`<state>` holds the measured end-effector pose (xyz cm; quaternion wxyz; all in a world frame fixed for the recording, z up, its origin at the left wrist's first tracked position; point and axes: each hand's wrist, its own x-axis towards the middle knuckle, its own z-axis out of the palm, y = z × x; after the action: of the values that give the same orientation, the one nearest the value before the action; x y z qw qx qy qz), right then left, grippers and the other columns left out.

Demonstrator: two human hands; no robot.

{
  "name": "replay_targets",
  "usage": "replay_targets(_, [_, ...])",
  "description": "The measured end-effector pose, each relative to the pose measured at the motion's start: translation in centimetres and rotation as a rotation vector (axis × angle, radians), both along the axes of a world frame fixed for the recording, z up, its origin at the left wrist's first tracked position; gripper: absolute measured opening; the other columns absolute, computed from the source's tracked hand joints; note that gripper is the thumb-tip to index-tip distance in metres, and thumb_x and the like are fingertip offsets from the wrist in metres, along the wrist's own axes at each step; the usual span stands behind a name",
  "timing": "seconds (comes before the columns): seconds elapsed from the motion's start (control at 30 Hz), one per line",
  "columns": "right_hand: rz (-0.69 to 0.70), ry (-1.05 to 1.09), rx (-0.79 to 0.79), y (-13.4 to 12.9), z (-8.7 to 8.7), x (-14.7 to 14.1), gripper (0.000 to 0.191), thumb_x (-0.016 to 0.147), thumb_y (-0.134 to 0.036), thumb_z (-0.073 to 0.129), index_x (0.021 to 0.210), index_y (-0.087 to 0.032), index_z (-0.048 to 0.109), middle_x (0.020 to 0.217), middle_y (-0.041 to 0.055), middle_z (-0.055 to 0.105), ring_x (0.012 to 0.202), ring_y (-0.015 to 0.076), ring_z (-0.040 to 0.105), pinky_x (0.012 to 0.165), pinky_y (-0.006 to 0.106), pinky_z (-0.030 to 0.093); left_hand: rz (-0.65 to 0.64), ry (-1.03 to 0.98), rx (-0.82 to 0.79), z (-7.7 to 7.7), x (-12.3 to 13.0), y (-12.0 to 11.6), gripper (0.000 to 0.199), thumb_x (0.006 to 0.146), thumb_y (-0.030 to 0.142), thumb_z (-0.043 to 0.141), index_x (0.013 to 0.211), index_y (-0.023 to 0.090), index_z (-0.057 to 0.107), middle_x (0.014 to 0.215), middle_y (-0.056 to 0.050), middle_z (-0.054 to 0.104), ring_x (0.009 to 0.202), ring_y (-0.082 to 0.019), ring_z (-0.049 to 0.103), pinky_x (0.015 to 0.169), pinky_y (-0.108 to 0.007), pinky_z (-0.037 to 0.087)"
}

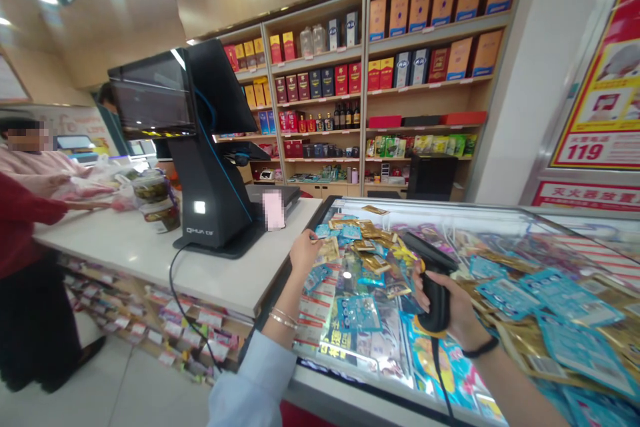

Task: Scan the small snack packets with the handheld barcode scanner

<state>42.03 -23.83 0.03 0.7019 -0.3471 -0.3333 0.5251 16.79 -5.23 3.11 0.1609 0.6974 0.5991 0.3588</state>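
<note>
My left hand point(304, 253) reaches over the glass top, its fingers pinched on the edge of a small gold packet point(328, 251). In my right hand point(457, 307) is a black handheld barcode scanner point(436, 290), gripped by the handle with its head pointing up and left. Between the two hands lies a loose pile of gold packets point(373, 260) and blue packets point(359, 313). A larger heap of blue packets point(575, 297) and gold ones spreads to the right, partly behind my right forearm. The scanner's cord point(439, 373) hangs down toward the front edge.
The packets rest on a glass-topped display case point(345, 353). Left of it stands a white counter point(225, 280) with a checkout terminal point(215, 173), its cable and stacked plastic tubs point(159, 203). People point(25, 213) are across the counter. Shelves of boxes point(320, 83) line the back wall.
</note>
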Motion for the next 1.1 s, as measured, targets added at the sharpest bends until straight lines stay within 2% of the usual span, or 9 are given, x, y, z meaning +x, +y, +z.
replay_targets(0.07, [-0.001, -0.005, 0.002, -0.1, 0.3, 0.0, 0.027, 0.063, -0.038, 0.077, 0.079, -0.02, 0.065, 0.06, -0.0018, 0.057, 0.038, 0.0089, 0.045, 0.035, 0.022, 0.039, -0.079, -0.241, -0.005, 0.4, 0.6, 0.2, 0.015, 0.076, 0.032, 0.072, 0.083, 0.021, 0.063, 0.073, -0.001, 0.068, 0.077, -0.019, 0.066, 0.068, -0.026, 0.046])
replay_targets(0.17, [-0.004, -0.031, 0.015, -0.4, 0.6, 0.0, 0.027, 0.064, -0.038, 0.076, 0.08, -0.02, 0.064, 0.06, -0.0015, 0.057, 0.038, 0.009, 0.046, 0.035, 0.022, 0.039, -0.209, -0.747, -0.121, 0.5, 2.4, 0.4, 0.025, 0.074, 0.037, 0.074, 0.088, 0.019, 0.062, 0.063, 0.003, 0.061, 0.061, -0.014, 0.062, 0.058, -0.023, 0.046])
replay_targets(0.23, [-0.017, -0.049, 0.017, -0.5, 0.8, -0.1, 0.029, 0.063, -0.039, 0.078, 0.08, -0.019, 0.064, 0.06, -0.0016, 0.058, 0.037, 0.0089, 0.046, 0.034, 0.022, 0.039, -0.207, -1.017, -0.252, 0.3, 3.8, 0.6, 0.027, 0.075, 0.038, 0.074, 0.088, 0.018, 0.06, 0.063, 0.003, 0.06, 0.056, -0.012, 0.06, 0.053, -0.021, 0.045])
replay_targets(0.3, [-0.048, -0.078, 0.018, -0.7, 1.1, -0.3, 0.032, 0.062, -0.041, 0.079, 0.08, -0.019, 0.065, 0.06, -0.0016, 0.059, 0.036, 0.0089, 0.046, 0.033, 0.022, 0.038, -0.159, -1.16, -0.378, -0.2, 4.9, 0.6, 0.021, 0.079, 0.033, 0.072, 0.086, 0.017, 0.06, 0.065, 0.003, 0.061, 0.054, -0.01, 0.06, 0.051, -0.019, 0.045])
replay_targets(0.43, [-0.123, -0.23, 0.032, -1.4, 1.9, -0.7, 0.033, 0.066, -0.043, 0.08, 0.079, -0.017, 0.064, 0.06, -0.0002, 0.061, 0.037, 0.01, 0.049, 0.034, 0.022, 0.04, -0.153, -1.234, -0.492, -1.6, 5.9, 0.6, 0.007, 0.085, 0.017, 0.062, 0.091, 0.014, 0.063, 0.072, -0.001, 0.066, 0.056, -0.01, 0.062, 0.055, -0.021, 0.051])
replay_targets(0.67, [-0.099, -0.408, 0.083, -2.4, 2.8, -0.7, 0.029, 0.076, -0.043, 0.074, 0.079, -0.017, 0.061, 0.058, -0.0005, 0.059, 0.038, 0.0091, 0.048, 0.038, 0.022, 0.038, -0.306, -1.245, -0.479, -3.0, 5.3, 0.6, 0.045, 0.078, 0.003, 0.059, 0.122, 0.013, 0.064, 0.09, -0.008, 0.073, 0.068, -0.015, 0.069, 0.066, -0.026, 0.056])
replay_targets(0.8, [-0.077, -0.489, 0.101, -2.5, 2.9, -0.7, 0.031, 0.078, -0.044, 0.073, 0.08, -0.017, 0.06, 0.055, -0.0016, 0.057, 0.038, 0.0098, 0.049, 0.039, 0.023, 0.038, -0.222, -1.335, -0.388, -3.1, 5.5, 0.2, 0.057, 0.078, 0.004, 0.062, 0.133, 0.018, 0.056, 0.085, -0.006, 0.072, 0.068, -0.016, 0.07, 0.066, -0.027, 0.057])
replay_targets(0.93, [0.029, -0.583, 0.077, -2.7, 2.9, -0.9, 0.034, 0.079, -0.047, 0.073, 0.085, -0.016, 0.061, 0.06, -0.0014, 0.059, 0.037, 0.0094, 0.05, 0.037, 0.022, 0.037, -0.144, -1.387, -0.277, -3.1, 5.5, 0.2, 0.052, 0.078, 0.005, 0.065, 0.128, 0.019, 0.06, 0.085, -0.004, 0.071, 0.065, -0.014, 0.069, 0.064, -0.025, 0.056])
replay_targets(1.1, [0.115, -0.62, 0.047, -3.2, 2.9, -1.0, 0.038, 0.078, -0.051, 0.073, 0.082, -0.017, 0.058, 0.058, -0.0024, 0.058, 0.036, 0.0086, 0.048, 0.037, 0.022, 0.036, -0.189, -1.429, -0.215, -3.1, 5.4, 0.4, 0.035, 0.08, 0.007, 0.065, 0.113, 0.017, 0.068, 0.09, -0.005, 0.074, 0.07, -0.013, 0.069, 0.065, -0.024, 0.056])
